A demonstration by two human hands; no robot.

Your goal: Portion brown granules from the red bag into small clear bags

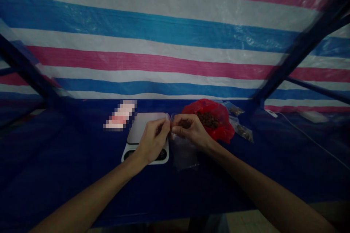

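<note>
My left hand is above the right part of a white kitchen scale, its thumb and fingers pinched on the edge of a small clear plastic bag. Close beside it, my right hand pinches the same clear film with curled fingers. More clear plastic bag shows below my right hand, over the blue surface; whether it is one bag or several I cannot tell. Just behind my right hand sits a red plastic bag, its mouth spread around small brown dried pieces.
Right of the red bag lie small clear bags with dark contents, one nearer and one farther. A blurred-out pink and white item lies left of the scale. A white cable runs along the right. Blue frame posts flank a striped sheet.
</note>
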